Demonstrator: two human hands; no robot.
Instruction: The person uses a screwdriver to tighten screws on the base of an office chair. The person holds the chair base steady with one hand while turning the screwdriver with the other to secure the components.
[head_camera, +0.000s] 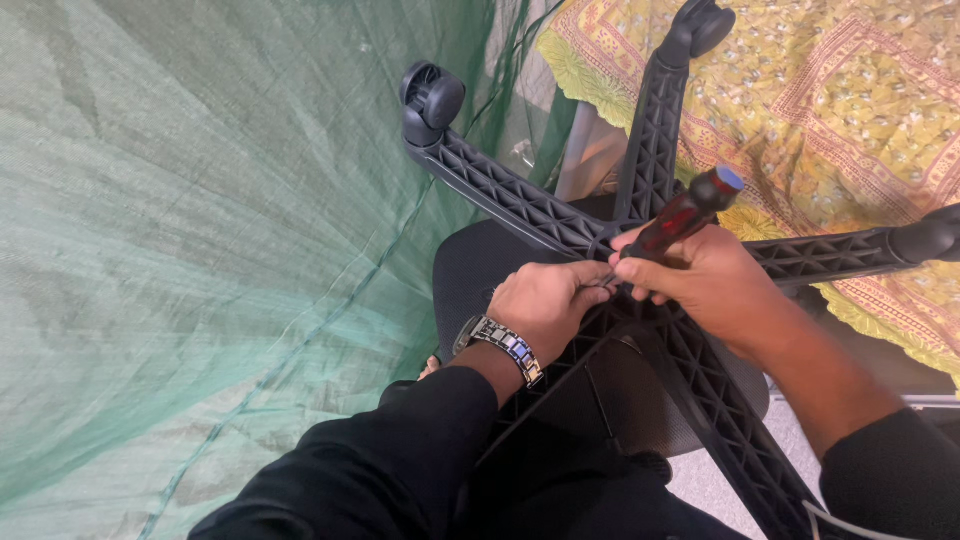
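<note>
Upturned black plastic five-spoke chair base (520, 205) fills the centre of the frame, ribbed spokes running to the upper left, top, right edge and lower right. Black twin-wheel caster (430, 100) sits on the upper-left spoke; a second caster (705, 25) shows at the top edge. Right hand (700, 280), just right of centre, is clenched around a screwdriver with a red-and-black handle and blue cap (690, 212); the handle angles up to the right, the tip hidden at the hub. Left hand (545, 305), with a metal link wristband (505, 345), is curled at the hub, fingertips pinched there; what they grip is too small to tell. The hands touch. Green mesh netting (200, 250) covers the left; a yellow patterned cloth (830, 110) lies upper right.
</note>
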